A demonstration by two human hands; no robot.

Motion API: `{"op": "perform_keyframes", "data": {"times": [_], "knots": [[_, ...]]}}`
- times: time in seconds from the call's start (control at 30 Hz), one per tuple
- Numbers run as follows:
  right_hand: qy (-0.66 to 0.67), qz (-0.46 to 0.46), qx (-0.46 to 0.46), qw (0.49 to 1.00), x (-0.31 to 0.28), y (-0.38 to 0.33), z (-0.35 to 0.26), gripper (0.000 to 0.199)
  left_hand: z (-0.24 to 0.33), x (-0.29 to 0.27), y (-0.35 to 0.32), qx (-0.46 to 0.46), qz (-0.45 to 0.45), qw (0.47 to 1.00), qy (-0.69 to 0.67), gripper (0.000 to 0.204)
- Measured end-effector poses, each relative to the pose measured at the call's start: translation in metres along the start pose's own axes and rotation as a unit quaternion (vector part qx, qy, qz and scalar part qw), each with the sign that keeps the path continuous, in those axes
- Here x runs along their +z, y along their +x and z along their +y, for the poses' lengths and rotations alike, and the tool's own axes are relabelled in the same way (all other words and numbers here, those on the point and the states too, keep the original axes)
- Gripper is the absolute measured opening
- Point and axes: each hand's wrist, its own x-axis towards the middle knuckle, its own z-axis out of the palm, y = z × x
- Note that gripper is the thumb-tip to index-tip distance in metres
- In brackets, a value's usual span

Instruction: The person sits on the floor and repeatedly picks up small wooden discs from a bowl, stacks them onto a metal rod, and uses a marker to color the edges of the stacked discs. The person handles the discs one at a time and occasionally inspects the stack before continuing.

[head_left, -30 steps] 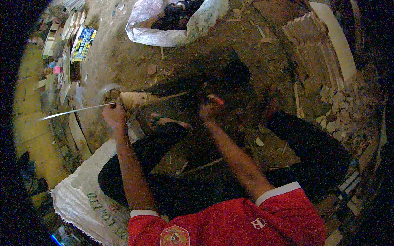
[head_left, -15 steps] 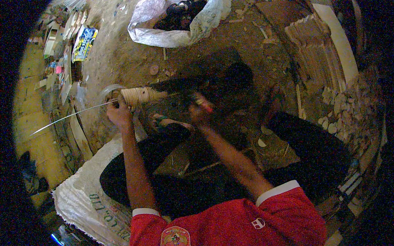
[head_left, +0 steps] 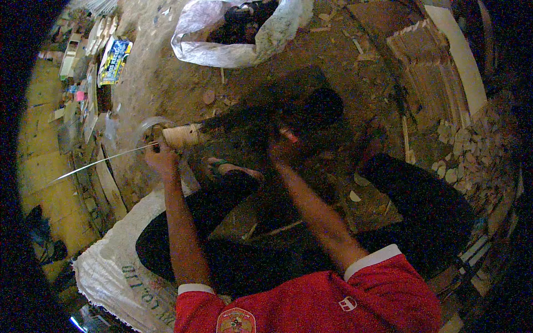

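Note:
My left hand (head_left: 162,157) is closed round a thin pale strip (head_left: 102,161) that runs out to the left in a slight bow. Against its fingers lies a pale ridged cylinder (head_left: 182,136), pointing right; whether it is stacked discs or wound cord I cannot tell. Behind that hand, a clear rounded rim (head_left: 151,123) shows on the ground. My right hand (head_left: 282,149) is closed, dim and slightly blurred, with a small red-orange thing (head_left: 288,134) at its fingers. Deep shadow hides the space between the cylinder and this hand.
An open white sack (head_left: 216,54) with dark stuff stands ahead. Stacked flat sheets (head_left: 430,72) and a heap of flat chips (head_left: 463,147) lie right. A blue and yellow packet (head_left: 115,61) is at far left. Another white sack (head_left: 119,244) lies beside my left leg.
My right hand has shifted a little right and away from my left hand. Less of the pale cylinder's length shows now. The strip's outer end has moved slightly right.

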Motion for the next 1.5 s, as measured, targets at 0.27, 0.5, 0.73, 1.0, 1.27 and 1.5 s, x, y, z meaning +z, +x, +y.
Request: {"op": "perform_keyframes", "data": {"times": [0.27, 0.5, 0.73, 1.0, 1.27, 1.5], "knots": [[0.001, -0.006, -0.003, 1.0, -0.007, 0.023, 0.004, 0.038, -0.026, 0.004, -0.001, -0.077, -0.084, 0.989, -0.089, 0.034], [0.009, -0.003, 0.004, 1.0, 0.004, -0.002, 0.006, 0.038, -0.019, 0.014, -0.004, -0.169, -0.059, 0.969, -0.17, 0.039], [-0.03, 0.05, 0.066, 0.996, -0.028, 0.038, 0.033, 0.037, -0.04, 0.009, -0.001, -0.017, -0.051, 0.998, 0.028, 0.043], [0.041, -0.031, -0.032, 0.998, 0.015, -0.013, 0.004, 0.036, -0.024, 0.009, -0.003, -0.124, -0.068, 0.989, -0.047, 0.042], [-0.034, 0.007, 0.067, 0.997, -0.039, 0.024, 0.016, 0.036, -0.039, 0.019, -0.004, -0.075, -0.019, 0.997, -0.028, 0.046], [0.049, -0.068, -0.051, 0.995, 0.01, -0.017, -0.011, 0.035, -0.046, 0.011, -0.003, -0.123, -0.097, 0.988, 0.003, 0.051]]}}
